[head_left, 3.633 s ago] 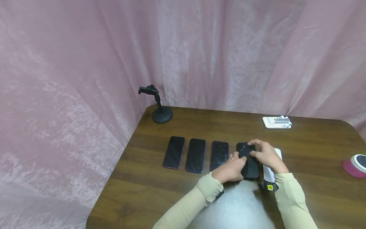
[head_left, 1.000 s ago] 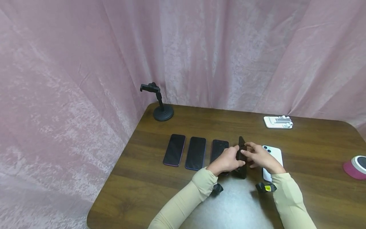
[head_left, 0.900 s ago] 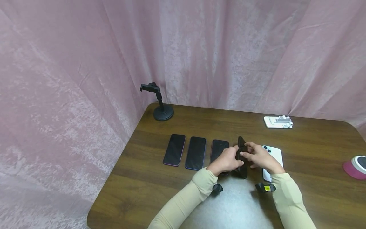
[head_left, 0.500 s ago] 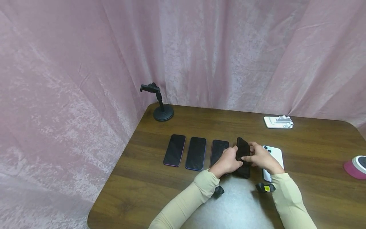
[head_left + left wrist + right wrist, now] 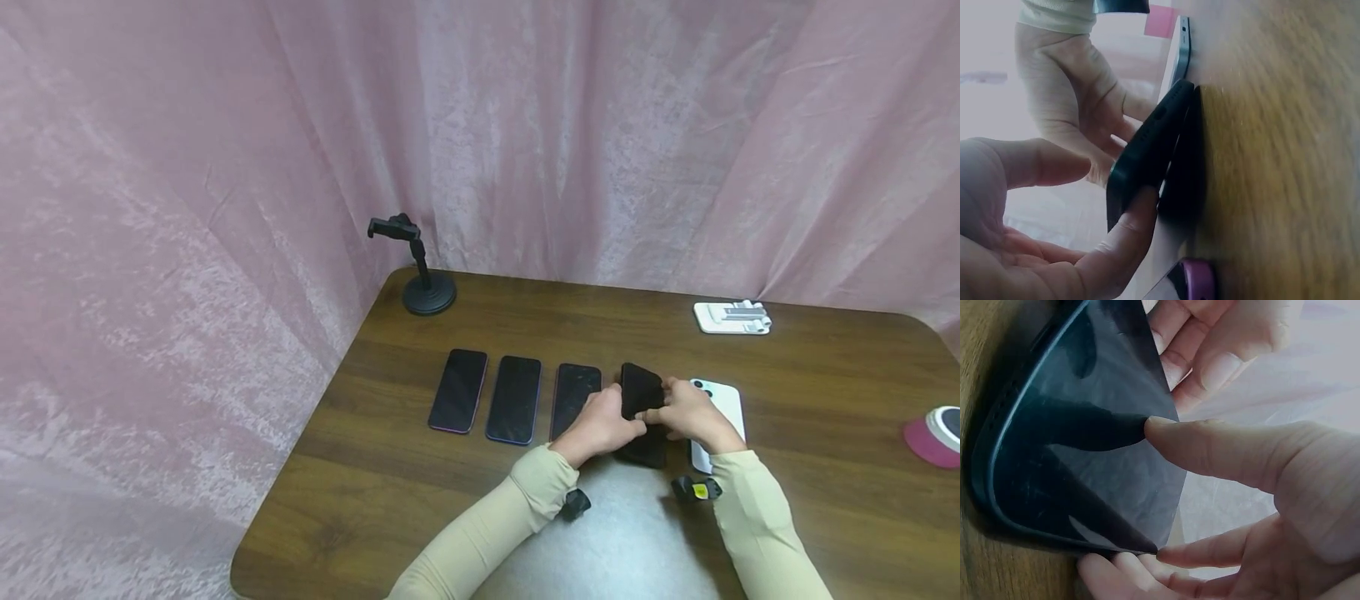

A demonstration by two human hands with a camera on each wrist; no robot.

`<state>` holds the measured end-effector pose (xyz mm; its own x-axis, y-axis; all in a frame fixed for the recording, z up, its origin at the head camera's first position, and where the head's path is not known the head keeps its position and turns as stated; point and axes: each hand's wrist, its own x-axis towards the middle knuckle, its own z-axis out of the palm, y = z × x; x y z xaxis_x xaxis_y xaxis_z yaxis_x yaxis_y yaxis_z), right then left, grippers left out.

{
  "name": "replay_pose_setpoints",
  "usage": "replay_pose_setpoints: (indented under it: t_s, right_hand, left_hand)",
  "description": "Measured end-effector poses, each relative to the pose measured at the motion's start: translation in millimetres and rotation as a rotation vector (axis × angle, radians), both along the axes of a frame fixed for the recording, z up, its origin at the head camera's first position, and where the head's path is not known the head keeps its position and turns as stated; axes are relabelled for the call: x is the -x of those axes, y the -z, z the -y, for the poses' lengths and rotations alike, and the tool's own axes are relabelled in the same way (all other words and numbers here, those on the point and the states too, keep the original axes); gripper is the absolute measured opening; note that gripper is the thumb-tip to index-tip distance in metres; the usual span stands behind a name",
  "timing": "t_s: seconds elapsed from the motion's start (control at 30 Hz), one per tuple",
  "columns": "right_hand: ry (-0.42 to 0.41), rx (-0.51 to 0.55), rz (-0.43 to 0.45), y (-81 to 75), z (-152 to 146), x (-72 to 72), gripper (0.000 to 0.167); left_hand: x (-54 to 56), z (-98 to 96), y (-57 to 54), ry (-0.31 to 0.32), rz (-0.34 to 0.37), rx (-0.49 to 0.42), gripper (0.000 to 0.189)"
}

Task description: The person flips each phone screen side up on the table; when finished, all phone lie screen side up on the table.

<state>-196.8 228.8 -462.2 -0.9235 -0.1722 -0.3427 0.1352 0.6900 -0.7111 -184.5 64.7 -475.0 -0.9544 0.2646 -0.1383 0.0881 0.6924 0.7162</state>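
A black smartphone (image 5: 641, 387) is tilted on the wooden table, screen facing up, with its left long edge raised. My left hand (image 5: 606, 425) holds that raised edge; in the left wrist view a finger bends beneath the phone (image 5: 1147, 147) while the thumb hovers off the screen. From the other side my right hand (image 5: 692, 412) grips it, its thumb on the glass and fingertips at the right edge of the phone (image 5: 1066, 481) in the right wrist view. A white phone (image 5: 725, 404), back up, lies partly under my right wrist.
Left of my hands, three dark-screened phones lie in a row: one phone (image 5: 458, 392), another (image 5: 513, 401) and a third (image 5: 573, 387) beside my left hand. A black phone stand (image 5: 429, 294), a folded white stand (image 5: 732, 318) and a pink round item (image 5: 930, 446) sit near the table's edges.
The black phone, first lying back up, has been turned over through a nearly upright pose. Its right edge has swung rightward and down, and my right hand has shifted slightly right.
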Motion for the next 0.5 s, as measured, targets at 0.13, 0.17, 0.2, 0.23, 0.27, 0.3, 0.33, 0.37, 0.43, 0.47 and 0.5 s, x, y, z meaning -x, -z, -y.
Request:
replay_pose_setpoints:
  t_s: [0.13,0.17,0.2,0.23,0.27,0.3,0.33,0.37,0.43,0.47,0.5]
  right_hand:
    - [0.009,-0.006,0.005,0.3,-0.5,-0.4,0.075]
    - [0.008,-0.006,0.005,0.3,-0.5,-0.3,0.075]
    - [0.008,-0.006,0.005,0.3,-0.5,-0.2,0.074]
    - [0.009,-0.007,0.005,0.4,-0.4,0.0,0.074]
    - [0.009,-0.009,0.005,0.4,-0.3,0.1,0.074]
    - [0.008,-0.014,0.004,0.5,-0.1,0.2,0.074]
    - [0.008,-0.017,0.005,0.6,0.0,0.4,0.075]
    - [0.009,-0.021,0.006,0.7,0.2,0.4,0.075]
    - [0.015,-0.029,0.009,0.8,0.9,0.3,0.076]
    - [0.018,-0.032,0.010,0.9,1.3,0.2,0.076]
    - [0.020,-0.036,0.010,1.1,1.5,0.0,0.077]
  left_hand:
    - [-2.8,-1.3,-0.8,0.003,0.007,0.023,0.035]
    - [-3.5,-1.5,-1.1,0.002,0.005,0.031,0.040]
    - [-4.2,-2.0,-1.7,0.000,0.009,0.036,0.043]
    - [-4.8,-2.3,-2.0,-0.001,0.012,0.039,0.046]
    - [-5.4,-2.6,-2.5,-0.002,0.018,0.039,0.049]
    - [-5.8,-2.9,-3.0,-0.003,0.020,0.042,0.051]
    - [-6.2,-3.1,-3.3,-0.004,0.023,0.044,0.053]
    - [-6.5,-3.2,-3.5,-0.004,0.027,0.047,0.055]
    - [-7.1,-3.4,-4.1,-0.008,0.030,0.051,0.054]
    - [-7.3,-3.5,-4.4,-0.011,0.033,0.053,0.054]
    - [-7.7,-3.7,-4.8,-0.015,0.034,0.056,0.053]
